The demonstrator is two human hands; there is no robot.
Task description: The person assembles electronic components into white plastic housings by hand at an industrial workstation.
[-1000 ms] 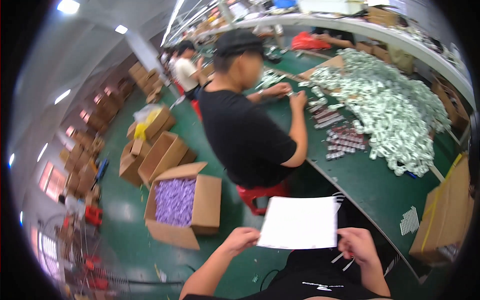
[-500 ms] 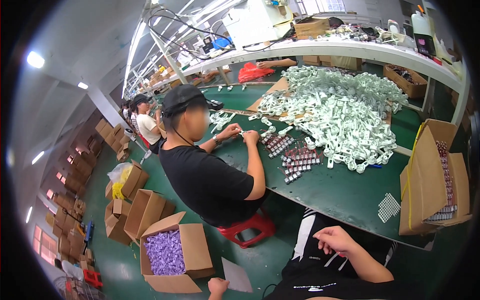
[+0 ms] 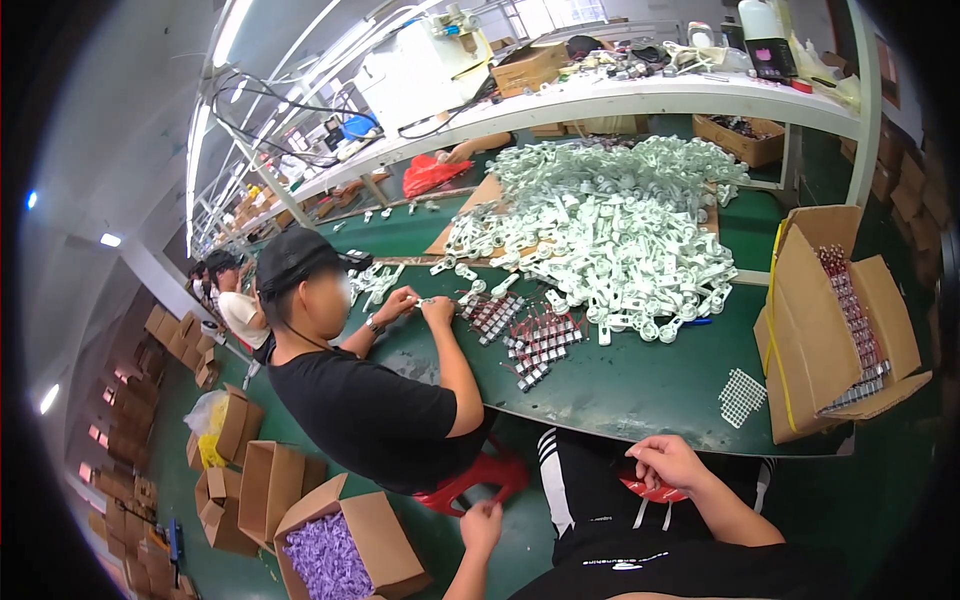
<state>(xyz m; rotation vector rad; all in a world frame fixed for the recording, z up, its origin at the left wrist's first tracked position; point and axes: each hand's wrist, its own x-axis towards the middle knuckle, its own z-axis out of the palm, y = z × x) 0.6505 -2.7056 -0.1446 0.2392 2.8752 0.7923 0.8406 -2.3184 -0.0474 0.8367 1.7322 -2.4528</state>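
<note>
My left hand [image 3: 482, 528] is low in the head view, beside the red stool [image 3: 470, 490], with its fingers drawn together; whatever they hold, if anything, is hidden. Over my lap, my right hand [image 3: 668, 465] has its fingers curled inward. A red piece with pale marks [image 3: 655, 488] shows under that palm, and I cannot make out its kind or whether the fingers grip it. The green worktable [image 3: 640, 400] edge lies just beyond my right hand. On it are a white grid of small round pieces [image 3: 743, 398] and rows of small metal motors with red wires [image 3: 540, 345].
White-green plastic parts [image 3: 620, 240] form a large heap on the table. An open carton [image 3: 785, 360] of wired motors stands at right. At left, a co-worker in black [image 3: 360, 400] handles a small part. A carton of purple parts [image 3: 330, 560] sits on the floor.
The view has turned rightward. My left hand has risen and come nearer the stool; the pale sheet beside it is out of sight. More of the red piece shows under my right hand.
</note>
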